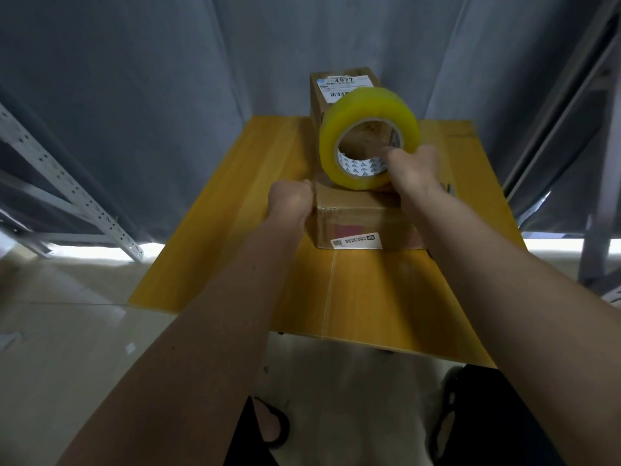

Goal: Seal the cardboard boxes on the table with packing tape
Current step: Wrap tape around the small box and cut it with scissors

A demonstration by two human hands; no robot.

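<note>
A right hand (411,173) grips the tape roll (368,137) atop the near box (364,220); the left hand (292,200) pinches its nine-o'clock edge. The twelve-o'clock box (339,92) apparently awaits taping.

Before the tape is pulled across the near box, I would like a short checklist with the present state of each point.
1. Right hand grips yellow packing tape roll: ok.
2. Left hand steadies the near brown cardboard box at its left edge: ok.
3. Roll rests on box top: ok.
4. Free tape end stuck to box: cannot tell.
5. Far labelled cardboard box clear of the roll: cannot tell.
</note>
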